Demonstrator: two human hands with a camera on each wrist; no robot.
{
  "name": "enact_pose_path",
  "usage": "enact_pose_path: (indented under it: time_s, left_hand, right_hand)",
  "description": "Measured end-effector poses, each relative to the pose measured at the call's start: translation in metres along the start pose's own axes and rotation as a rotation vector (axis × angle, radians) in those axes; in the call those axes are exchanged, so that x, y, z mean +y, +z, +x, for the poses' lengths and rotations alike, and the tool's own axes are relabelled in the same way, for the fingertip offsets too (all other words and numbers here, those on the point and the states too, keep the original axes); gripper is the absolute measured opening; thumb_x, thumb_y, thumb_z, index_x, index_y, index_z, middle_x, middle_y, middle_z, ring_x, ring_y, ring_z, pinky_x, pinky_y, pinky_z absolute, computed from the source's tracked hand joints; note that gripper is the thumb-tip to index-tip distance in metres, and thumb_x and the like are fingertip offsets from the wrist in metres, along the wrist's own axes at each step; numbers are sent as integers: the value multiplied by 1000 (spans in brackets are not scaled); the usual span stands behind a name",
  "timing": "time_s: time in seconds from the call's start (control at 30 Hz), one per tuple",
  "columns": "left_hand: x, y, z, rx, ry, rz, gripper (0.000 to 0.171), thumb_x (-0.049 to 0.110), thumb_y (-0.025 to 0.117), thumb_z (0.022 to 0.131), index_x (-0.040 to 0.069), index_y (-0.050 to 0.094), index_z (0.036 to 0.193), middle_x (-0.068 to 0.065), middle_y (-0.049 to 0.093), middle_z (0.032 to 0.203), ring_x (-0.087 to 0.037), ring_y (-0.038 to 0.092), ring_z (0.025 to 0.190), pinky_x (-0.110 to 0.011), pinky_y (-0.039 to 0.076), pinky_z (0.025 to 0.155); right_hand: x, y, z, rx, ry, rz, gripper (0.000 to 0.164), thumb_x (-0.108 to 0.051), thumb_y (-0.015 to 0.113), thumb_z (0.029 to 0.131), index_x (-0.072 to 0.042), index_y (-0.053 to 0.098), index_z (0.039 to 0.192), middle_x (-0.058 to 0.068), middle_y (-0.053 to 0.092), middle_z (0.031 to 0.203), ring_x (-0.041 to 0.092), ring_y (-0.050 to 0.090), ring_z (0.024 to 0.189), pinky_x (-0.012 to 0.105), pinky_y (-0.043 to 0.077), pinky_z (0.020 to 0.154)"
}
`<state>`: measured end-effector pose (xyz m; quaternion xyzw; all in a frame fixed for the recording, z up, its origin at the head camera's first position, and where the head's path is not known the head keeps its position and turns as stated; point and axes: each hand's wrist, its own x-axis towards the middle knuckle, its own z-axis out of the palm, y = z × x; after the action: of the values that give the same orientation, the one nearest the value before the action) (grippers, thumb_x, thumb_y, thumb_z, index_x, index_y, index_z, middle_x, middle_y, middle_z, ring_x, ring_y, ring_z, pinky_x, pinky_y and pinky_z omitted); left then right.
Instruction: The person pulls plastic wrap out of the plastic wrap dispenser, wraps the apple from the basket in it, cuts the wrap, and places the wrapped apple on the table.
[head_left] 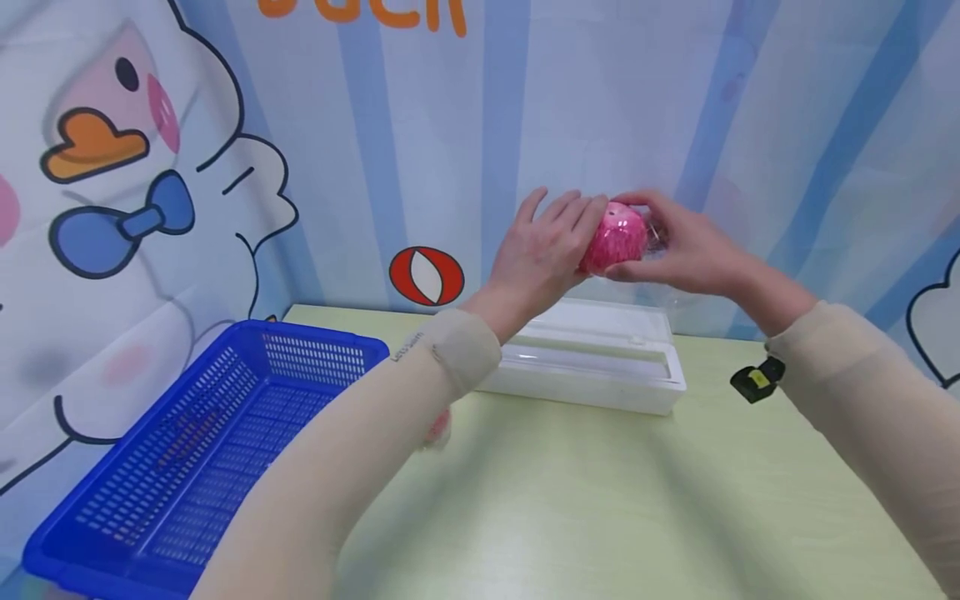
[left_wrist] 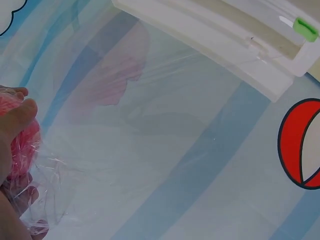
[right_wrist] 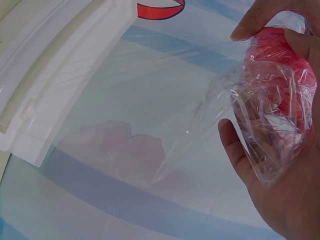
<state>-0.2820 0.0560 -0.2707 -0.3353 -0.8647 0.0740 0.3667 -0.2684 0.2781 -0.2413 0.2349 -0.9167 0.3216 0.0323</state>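
In the head view, both hands hold a round, pink-red streaked ball (head_left: 621,237) up in front of the wall, above a white cling film dispenser (head_left: 585,393). My left hand (head_left: 543,246) grips its left side, back of the hand toward me. From the right, my right hand (head_left: 690,246) holds it between thumb and fingers. Clear cling film (right_wrist: 265,110) lies crumpled around the ball in the right wrist view and stretches as a sheet toward the dispenser. A green slider (left_wrist: 306,29) shows on the dispenser in the left wrist view.
A blue plastic basket (head_left: 326,337) stands at the left of the pale yellow table (head_left: 570,508). Part of a reddish round thing (head_left: 440,427) shows beside my left sleeve. Behind the table is a printed cartoon backdrop (head_left: 420,108). A black and yellow piece (head_left: 757,379) hangs at my right cuff.
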Motion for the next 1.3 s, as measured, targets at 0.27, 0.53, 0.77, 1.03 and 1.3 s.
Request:
enact_pose_path:
  time_s: [0.27, 0.53, 0.77, 1.03, 1.3]
  left_hand:
    - [-1, -8, 1, 28, 2, -1, 74, 50, 78, 95, 13, 49, 154, -4, 62, 149, -22, 54, 143, -48, 35, 126]
    - [3, -17, -4, 32, 14, -33, 77, 48, 80, 94, 12, 51, 155, -5, 62, 149, -22, 54, 142, -49, 37, 124]
    - [6, -24, -10, 33, 21, -34, 78, 48, 81, 93, 11, 51, 155, -5, 62, 148, -22, 55, 141, -49, 38, 123]
    - [14, -33, -23, 45, 48, 1, 75, 48, 79, 94, 12, 51, 153, -5, 63, 145, -22, 58, 138, -49, 40, 122]
    - [29, -41, -47, 58, 97, 8, 75, 46, 78, 93, 11, 51, 153, -5, 67, 134, -21, 62, 129, -48, 46, 117]
  right_hand:
    - [-5, -6, -4, 2, -7, -5, 88, -24, 86, 91, -15, 36, 162, 16, 56, 146, 36, 58, 127, 41, 60, 93]
    - [-10, -5, -13, -6, -13, 17, 88, -24, 87, 90, -15, 36, 161, 15, 55, 147, 37, 57, 128, 24, 57, 85]
    - [-13, -4, -20, -5, -30, 25, 89, -22, 88, 88, -16, 37, 161, 14, 54, 146, 35, 58, 125, 19, 56, 80]
    - [-17, 1, -35, -24, -36, 24, 91, -18, 90, 85, -17, 38, 160, 12, 57, 141, 32, 60, 120, 22, 59, 78]
    - [-15, 15, -60, -43, -90, 48, 92, -17, 92, 83, -16, 42, 159, 10, 64, 136, 28, 65, 115, 26, 62, 78]
